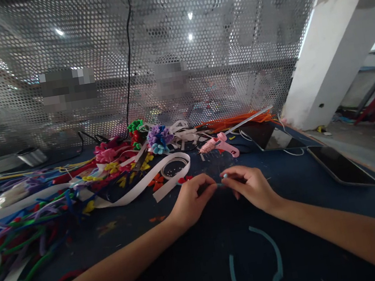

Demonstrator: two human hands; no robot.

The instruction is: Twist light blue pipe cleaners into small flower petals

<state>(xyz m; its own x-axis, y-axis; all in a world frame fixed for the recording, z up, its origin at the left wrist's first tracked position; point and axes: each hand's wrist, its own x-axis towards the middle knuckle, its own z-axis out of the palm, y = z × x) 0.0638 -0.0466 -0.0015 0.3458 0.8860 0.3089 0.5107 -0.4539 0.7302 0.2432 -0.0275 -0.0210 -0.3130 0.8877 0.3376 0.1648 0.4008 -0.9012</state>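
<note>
Above the middle of the dark blue table, my left hand and my right hand face each other with fingertips pinched. Between them runs a short teal pipe cleaner, gripped at both sides. A light blue tip shows at my right thumb and index finger; the rest of the piece is hidden by my fingers. Closer to me, a curved teal pipe cleaner and a straighter teal pipe cleaner lie on the table. Just beyond my hands rests a pink glue gun with a long white glue stick in its back.
Loose coloured pipe cleaners pile up at the left. White ribbon, a ribbon roll and fuzzy flowers lie ahead. A phone and tablet are at right. A perforated metal screen stands behind.
</note>
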